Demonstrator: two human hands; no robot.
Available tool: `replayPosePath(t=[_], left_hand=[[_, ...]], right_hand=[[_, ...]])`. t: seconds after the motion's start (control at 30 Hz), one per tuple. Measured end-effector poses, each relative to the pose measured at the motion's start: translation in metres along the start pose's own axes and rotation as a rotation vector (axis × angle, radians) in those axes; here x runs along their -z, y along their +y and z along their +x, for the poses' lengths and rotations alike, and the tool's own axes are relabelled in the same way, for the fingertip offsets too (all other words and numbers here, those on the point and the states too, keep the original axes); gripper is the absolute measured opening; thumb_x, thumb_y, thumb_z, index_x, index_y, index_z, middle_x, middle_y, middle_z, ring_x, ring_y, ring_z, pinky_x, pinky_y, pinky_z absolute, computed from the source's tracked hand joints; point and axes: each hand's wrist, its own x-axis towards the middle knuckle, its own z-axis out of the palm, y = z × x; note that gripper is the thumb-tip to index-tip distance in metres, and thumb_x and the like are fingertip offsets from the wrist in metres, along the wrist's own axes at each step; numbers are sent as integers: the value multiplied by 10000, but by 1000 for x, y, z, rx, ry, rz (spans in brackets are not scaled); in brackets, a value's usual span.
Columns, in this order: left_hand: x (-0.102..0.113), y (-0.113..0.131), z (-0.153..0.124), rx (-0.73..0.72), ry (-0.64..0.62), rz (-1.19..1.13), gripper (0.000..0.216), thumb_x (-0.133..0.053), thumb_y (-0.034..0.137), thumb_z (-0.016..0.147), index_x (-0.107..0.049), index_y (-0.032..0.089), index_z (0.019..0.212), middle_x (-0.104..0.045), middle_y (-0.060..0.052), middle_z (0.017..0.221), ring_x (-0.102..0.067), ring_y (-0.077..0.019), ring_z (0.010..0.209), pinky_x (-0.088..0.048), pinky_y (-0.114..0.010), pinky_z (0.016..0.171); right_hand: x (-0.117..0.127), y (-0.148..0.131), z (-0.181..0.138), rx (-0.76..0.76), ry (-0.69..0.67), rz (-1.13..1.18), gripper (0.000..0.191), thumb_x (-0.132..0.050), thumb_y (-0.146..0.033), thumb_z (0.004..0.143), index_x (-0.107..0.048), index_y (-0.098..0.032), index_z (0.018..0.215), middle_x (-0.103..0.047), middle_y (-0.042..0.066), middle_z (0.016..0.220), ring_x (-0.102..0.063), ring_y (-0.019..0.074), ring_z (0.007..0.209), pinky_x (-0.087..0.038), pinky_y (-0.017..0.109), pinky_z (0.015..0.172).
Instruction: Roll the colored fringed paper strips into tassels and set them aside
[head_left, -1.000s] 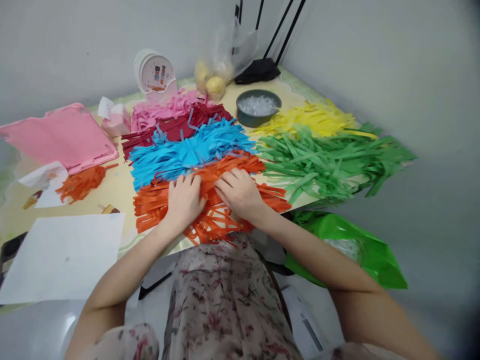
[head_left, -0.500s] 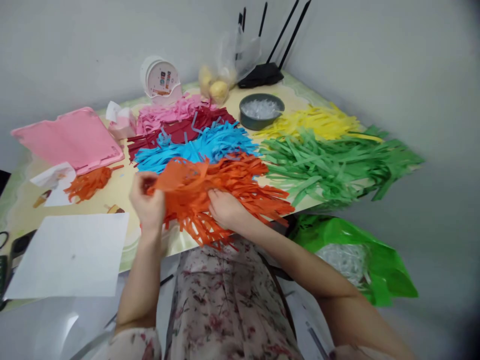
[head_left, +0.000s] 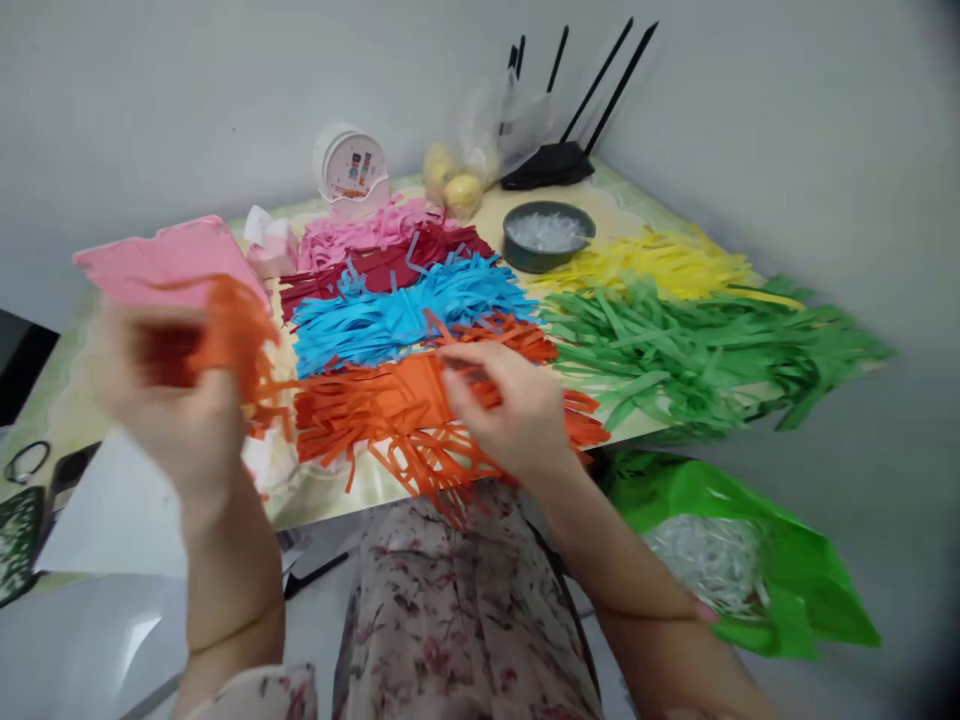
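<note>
Plain grey-white walls (head_left: 225,90) meet behind a pale, patterned table (head_left: 622,208), whose far corner lies in the upper right of the frame. Across the centre spreads an orange fringe pile (head_left: 412,390), its long axis running from left to right with a slight rise toward the right; its loose ends splay out at both sides and droop toward the lower edge of the frame. At its middle sits a flat, uncut-looking band, smooth beside the thin, crinkled strips. At the left of the frame, the left hand (head_left: 191,420) is closed around an orange fringed piece (head_left: 236,335), lifted clear of the tabletop; the piece is blurred, its ragged ends trailing down toward the right. Near the centre, the right hand (head_left: 517,405) rests over the pile with thumb and fingers drawn together pointing left; whether they pinch a strip I cannot tell. Behind the pile lie blue fringe (head_left: 412,310), dark red fringe (head_left: 382,268) and pink fringe (head_left: 367,232), roughly parallel to it. Green fringe (head_left: 690,350) and yellow fringe (head_left: 667,262) fan out at the right, near a round, dark bowl (head_left: 529,257) of whitish, shredded material.
</note>
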Motion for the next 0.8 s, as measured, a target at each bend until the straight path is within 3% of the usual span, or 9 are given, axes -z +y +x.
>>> replayPosePath(t=[0.07, 0.17, 0.27, 0.37, 0.47, 0.63, 0.8], left_hand=[[-28, 9, -14, -133, -57, 96, 145, -637, 118, 789, -536, 221, 811, -560, 21, 805, -544, -140, 770, -472, -292, 742], [-51, 11, -27, -205, -240, 175, 153, -569, 83, 755, -512, 217, 802, -584, 22, 783, -564, -144, 736, -482, -291, 722], [-52, 4, -29, -227, -307, 274, 104, -554, 132, 784, -497, 218, 793, -602, -2, 788, -578, -170, 758, -490, -309, 732], [-48, -6, -25, -249, -394, 248, 100, -556, 173, 791, -564, 210, 884, -691, -41, 929, -642, -203, 894, -521, -332, 828], [-49, -16, -18, -188, -508, 113, 229, -532, 154, 768, -623, 202, 973, -740, -50, 1047, -679, -208, 996, -535, -318, 871], [-52, -25, -4, -100, -482, 23, 109, -526, 174, 806, -605, 204, 873, -706, -17, 850, -652, -163, 780, -515, -271, 733], [-53, -27, 6, -11, -535, -146, 240, -563, 214, 770, -651, 193, 993, -714, -34, 866, -638, -152, 727, -504, -242, 648]], right_hand=[[-9, -29, 8, 225, -7, 29, 479, -581, -320, 946, -577, -131, 1387, -653, 160, 1384, -597, 269, 1303, -480, 439, 1117], [-28, -41, 24, 269, -75, -3, 574, -552, -246, 929, -484, -98, 1480, -520, 158, 1536, -415, 283, 1471, -369, 463, 1213], [-31, -26, 40, 194, -116, -56, 453, -496, -79, 857, -644, -129, 1283, -698, 135, 1277, -574, 285, 1253, -437, 447, 1105], [-15, -12, 51, 183, -187, -49, 391, -482, -35, 767, -701, -133, 1076, -749, 119, 1047, -639, 270, 1020, -486, 390, 934], [6, -8, 61, 154, -218, 30, 375, -467, -40, 718, -689, -153, 998, -748, 79, 976, -654, 220, 912, -472, 301, 814], [33, 0, 81, 129, -303, 50, 354, -464, -94, 703, -682, -157, 974, -711, 32, 840, -626, 170, 749, -430, 258, 714], [43, 18, 95, 185, -368, 259, 490, -418, -103, 686, -664, -160, 1106, -713, 44, 1012, -642, 166, 849, -487, 286, 783]])
